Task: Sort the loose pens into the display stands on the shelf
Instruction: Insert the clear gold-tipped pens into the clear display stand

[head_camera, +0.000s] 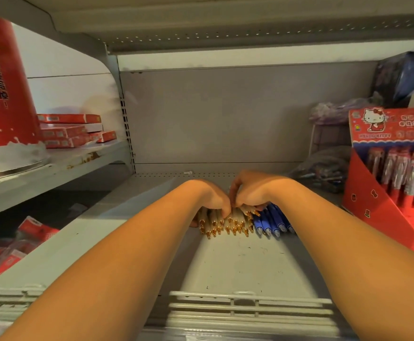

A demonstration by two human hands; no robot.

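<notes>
Grey shelf [237,262] under me. I see my left hand [213,198] and right hand [255,190] curled, fingers down on the white pens [225,223], grip hidden. Pens lie tips toward me, blue pens [272,221] rightward; the red stand [383,200] sits right, nearer my right hand.

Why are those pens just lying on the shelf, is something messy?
Yes. White gold-tipped pens and blue pens lie loose on the shelf under both hands, while the red display stand beside them shows empty holes. Rusty stains mark the left shelf edge.
</notes>
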